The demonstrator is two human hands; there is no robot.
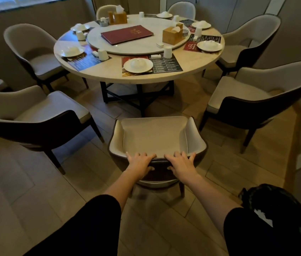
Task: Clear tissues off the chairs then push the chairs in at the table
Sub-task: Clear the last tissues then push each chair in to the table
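A cream-seated chair with a dark back (156,135) stands right in front of me, facing the round table (109,73) with a gap of floor between them. My left hand (139,163) and my right hand (182,163) both grip the top of its backrest, fingers curled over the rim. Its seat is bare; I see no tissue on it. Several matching chairs ring the table, among them one at near left (35,109) and one at near right (247,95), both pulled out and with bare seats.
The table carries place settings, cups, a red menu (127,34) on a turntable and two wooden tissue boxes (172,35). A black bin bag (282,213) with white paper inside sits at lower right. A wooden post (295,137) stands on the right.
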